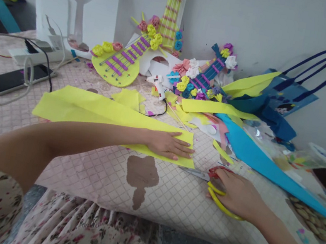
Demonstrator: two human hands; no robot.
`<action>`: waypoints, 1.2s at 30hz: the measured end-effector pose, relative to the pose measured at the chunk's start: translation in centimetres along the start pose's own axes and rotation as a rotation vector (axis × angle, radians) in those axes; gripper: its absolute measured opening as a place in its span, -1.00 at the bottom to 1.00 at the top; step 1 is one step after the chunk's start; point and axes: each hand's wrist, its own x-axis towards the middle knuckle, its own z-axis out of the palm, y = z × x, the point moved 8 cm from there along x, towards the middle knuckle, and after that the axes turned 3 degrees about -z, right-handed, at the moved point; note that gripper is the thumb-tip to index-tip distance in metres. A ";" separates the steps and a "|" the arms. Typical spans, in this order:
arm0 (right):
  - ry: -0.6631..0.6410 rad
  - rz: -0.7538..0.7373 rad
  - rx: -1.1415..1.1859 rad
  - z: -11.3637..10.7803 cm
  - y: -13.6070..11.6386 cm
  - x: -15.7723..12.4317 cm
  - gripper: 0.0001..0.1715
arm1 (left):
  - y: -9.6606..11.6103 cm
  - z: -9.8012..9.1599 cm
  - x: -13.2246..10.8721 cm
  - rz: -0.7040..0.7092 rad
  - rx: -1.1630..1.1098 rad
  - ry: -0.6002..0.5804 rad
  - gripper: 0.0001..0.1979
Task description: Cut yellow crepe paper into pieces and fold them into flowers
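My left hand (pixel 170 144) lies flat, fingers stretched out, on the right end of a long yellow crepe paper sheet (pixel 90 107). The sheet runs leftward across the table under my forearm. My right hand (pixel 237 192) is wrapped round a pair of scissors (pixel 217 190) with yellow and red handles. The blades point left, their tips close to the sheet's lower right corner; I cannot tell whether they touch it. A narrow yellow strip (pixel 223 152) lies a little above the scissors.
Behind the sheet are a white glue gun (pixel 157 85), paper scraps and a yellow flower-trimmed paper instrument (pixel 119 62). A long blue paper piece (pixel 257 159) stretches along the right. A phone (pixel 14 78) and cables lie left. A blue bag (pixel 293 98) stands at the back right.
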 end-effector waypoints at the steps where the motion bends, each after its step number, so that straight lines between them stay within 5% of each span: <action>1: -0.007 -0.001 -0.002 0.0 -0.1 0.2 -0.55 | 0.0 0.1 0.0 0.005 0.010 -0.002 -0.49; 36: -0.010 0.020 -0.075 -0.5 -2.3 1.8 -0.57 | -0.2 0.5 0.1 -0.002 0.056 -0.029 -0.48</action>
